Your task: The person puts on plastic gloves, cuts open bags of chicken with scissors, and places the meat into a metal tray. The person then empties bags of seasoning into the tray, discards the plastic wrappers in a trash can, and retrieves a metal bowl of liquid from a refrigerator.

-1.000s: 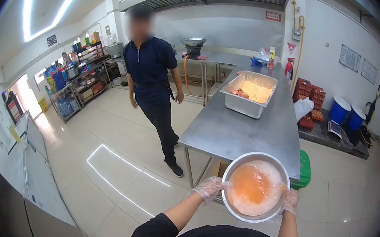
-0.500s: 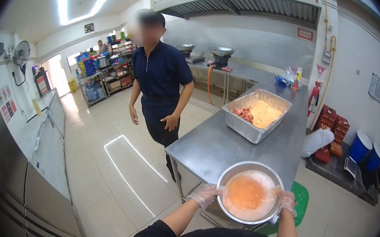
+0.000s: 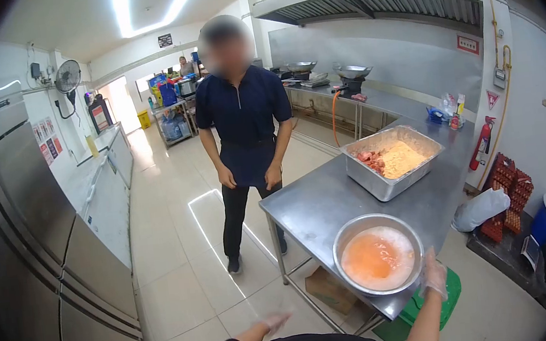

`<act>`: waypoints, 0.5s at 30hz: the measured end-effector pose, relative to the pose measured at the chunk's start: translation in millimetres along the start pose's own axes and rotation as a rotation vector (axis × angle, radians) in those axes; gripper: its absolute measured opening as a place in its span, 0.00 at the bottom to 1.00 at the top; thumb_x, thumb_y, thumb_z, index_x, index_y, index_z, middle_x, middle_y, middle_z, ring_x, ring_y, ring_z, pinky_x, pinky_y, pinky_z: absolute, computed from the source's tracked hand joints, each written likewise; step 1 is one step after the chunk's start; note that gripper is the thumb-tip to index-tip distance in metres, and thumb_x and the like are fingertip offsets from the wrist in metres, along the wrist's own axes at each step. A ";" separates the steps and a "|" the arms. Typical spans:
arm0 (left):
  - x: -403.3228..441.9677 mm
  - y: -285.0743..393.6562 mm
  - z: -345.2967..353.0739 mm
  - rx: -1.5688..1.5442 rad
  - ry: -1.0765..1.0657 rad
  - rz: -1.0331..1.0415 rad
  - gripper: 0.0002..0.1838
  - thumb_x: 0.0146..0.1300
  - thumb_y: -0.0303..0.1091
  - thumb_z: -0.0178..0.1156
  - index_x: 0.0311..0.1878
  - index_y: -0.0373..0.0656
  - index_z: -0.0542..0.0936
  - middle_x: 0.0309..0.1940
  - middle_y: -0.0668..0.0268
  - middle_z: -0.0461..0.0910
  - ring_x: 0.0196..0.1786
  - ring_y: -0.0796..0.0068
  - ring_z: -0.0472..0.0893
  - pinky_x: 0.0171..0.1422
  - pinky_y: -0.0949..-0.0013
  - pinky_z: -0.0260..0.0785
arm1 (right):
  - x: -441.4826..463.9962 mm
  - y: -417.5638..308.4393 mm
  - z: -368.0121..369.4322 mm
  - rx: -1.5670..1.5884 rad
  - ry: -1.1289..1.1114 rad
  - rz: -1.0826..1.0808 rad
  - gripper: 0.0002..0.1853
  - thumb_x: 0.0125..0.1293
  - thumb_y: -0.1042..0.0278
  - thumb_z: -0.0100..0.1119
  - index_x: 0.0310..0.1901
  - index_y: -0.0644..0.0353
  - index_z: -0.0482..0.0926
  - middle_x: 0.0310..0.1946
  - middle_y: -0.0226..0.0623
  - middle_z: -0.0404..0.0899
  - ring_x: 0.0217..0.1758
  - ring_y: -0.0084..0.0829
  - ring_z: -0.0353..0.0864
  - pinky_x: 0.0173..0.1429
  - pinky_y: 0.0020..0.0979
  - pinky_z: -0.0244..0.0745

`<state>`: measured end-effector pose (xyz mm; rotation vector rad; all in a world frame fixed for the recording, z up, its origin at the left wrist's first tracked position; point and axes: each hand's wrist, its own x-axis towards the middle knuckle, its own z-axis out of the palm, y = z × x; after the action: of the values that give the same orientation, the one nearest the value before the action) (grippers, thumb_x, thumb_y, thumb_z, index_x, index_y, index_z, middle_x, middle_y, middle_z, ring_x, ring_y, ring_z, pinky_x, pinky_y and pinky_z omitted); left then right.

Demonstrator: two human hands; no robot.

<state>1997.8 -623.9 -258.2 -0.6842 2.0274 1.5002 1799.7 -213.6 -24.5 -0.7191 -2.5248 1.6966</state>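
A round metal bowl (image 3: pixel 344 280) of foamy orange liquid rests at the near corner of the steel table (image 3: pixel 304 217). My right hand (image 3: pixel 434 276), in a clear plastic glove, is beside the bowl's right rim with its fingers stretched upward; whether it touches the metal I cannot tell. Off to the lower left, over the floor, my gloved left hand (image 3: pixel 272 322) is blurred, with fingers extended and nothing in it. Behind the bowl stands a deep rectangular metal pan (image 3: pixel 391 189), holding pale yellow powder and reddish pieces of raw meat.
A person in a dark blue shirt (image 3: pixel 244 113) stands across the table's left side. Steel refrigerator doors (image 3: pixel 21 243) line the left. Below the table are a cardboard box (image 3: pixel 329 291) and a green lid (image 3: pixel 449 298). Red egg trays (image 3: pixel 512 195) stand at right.
The bowl, held by both hands before, now sits on the table corner. My left hand has let go and moved down left. The other person has turned toward me and lowered their hands.
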 end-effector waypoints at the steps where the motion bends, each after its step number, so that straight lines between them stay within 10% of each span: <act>1: 11.5 -72.7 8.3 0.641 0.250 -0.020 0.30 0.56 0.59 0.47 0.49 0.43 0.74 0.45 0.56 0.75 0.51 0.61 0.73 0.52 0.62 0.64 | 12.4 30.4 -0.8 -0.035 0.109 -0.198 0.17 0.58 0.54 0.50 0.37 0.62 0.76 0.25 0.42 0.75 0.30 0.35 0.73 0.38 0.36 0.67; 5: -103.5 -189.6 -11.6 0.608 -0.008 -0.318 0.30 0.52 0.57 0.51 0.51 0.45 0.73 0.53 0.59 0.70 0.60 0.58 0.65 0.62 0.59 0.55 | 2.9 127.2 18.1 -0.074 0.439 -0.754 0.24 0.58 0.46 0.50 0.27 0.66 0.75 0.15 0.35 0.67 0.20 0.26 0.65 0.25 0.31 0.63; 7: -119.1 -278.7 -17.6 0.615 0.012 -0.365 0.31 0.53 0.57 0.49 0.54 0.45 0.70 0.56 0.61 0.67 0.61 0.59 0.64 0.63 0.60 0.54 | -38.7 133.0 29.6 0.162 0.360 -0.639 0.23 0.58 0.47 0.50 0.28 0.66 0.74 0.14 0.34 0.66 0.20 0.26 0.65 0.24 0.31 0.63; 11: -224.3 -387.3 -25.3 0.327 0.462 -0.581 0.28 0.58 0.54 0.44 0.53 0.43 0.70 0.58 0.58 0.64 0.61 0.63 0.63 0.64 0.62 0.54 | -178.4 76.7 76.7 0.540 -0.104 -0.011 0.21 0.58 0.49 0.50 0.30 0.64 0.75 0.15 0.36 0.69 0.22 0.24 0.66 0.25 0.32 0.64; 15: -372.0 -374.5 12.8 0.060 0.437 -0.676 0.33 0.60 0.58 0.36 0.60 0.43 0.63 0.63 0.58 0.56 0.67 0.61 0.54 0.68 0.61 0.44 | -270.9 108.9 142.6 -0.230 -0.669 -0.725 0.13 0.58 0.62 0.51 0.20 0.60 0.72 0.17 0.35 0.71 0.23 0.28 0.71 0.23 0.34 0.62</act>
<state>2523.1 -675.1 -273.0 -1.5860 1.8249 0.9377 2043.9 -407.9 -114.7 0.8408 -2.8284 1.5216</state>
